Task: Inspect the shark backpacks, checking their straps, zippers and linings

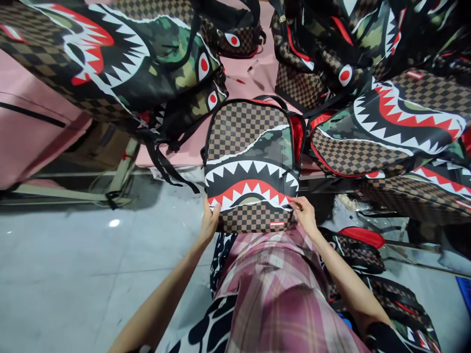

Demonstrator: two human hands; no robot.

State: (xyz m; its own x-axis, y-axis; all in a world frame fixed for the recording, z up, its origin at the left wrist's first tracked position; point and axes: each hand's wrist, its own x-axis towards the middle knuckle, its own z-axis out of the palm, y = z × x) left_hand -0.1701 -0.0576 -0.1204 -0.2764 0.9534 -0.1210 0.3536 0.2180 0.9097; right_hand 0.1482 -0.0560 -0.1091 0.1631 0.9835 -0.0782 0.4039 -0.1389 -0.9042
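Note:
A brown-checked backpack (250, 147) with a camouflage patch and a red-and-white shark mouth print faces me, its lower edge just above my lap. My left hand (211, 215) grips its lower left side, thumb on the front. On the opposite side, my right hand (304, 214) pinches the lower right edge near the end of the printed mouth. The upper right side hangs unzipped, with red lining (297, 135) showing. A small red label (276, 224) sits near the bottom of the front.
Similar shark-print backpacks lie piled at the left (121, 59) and right (401, 122) on a pink-covered table (172, 152). More bags (358, 247) rest low on my right. A metal frame (73, 193) and grey tiled floor (73, 255) are on the left.

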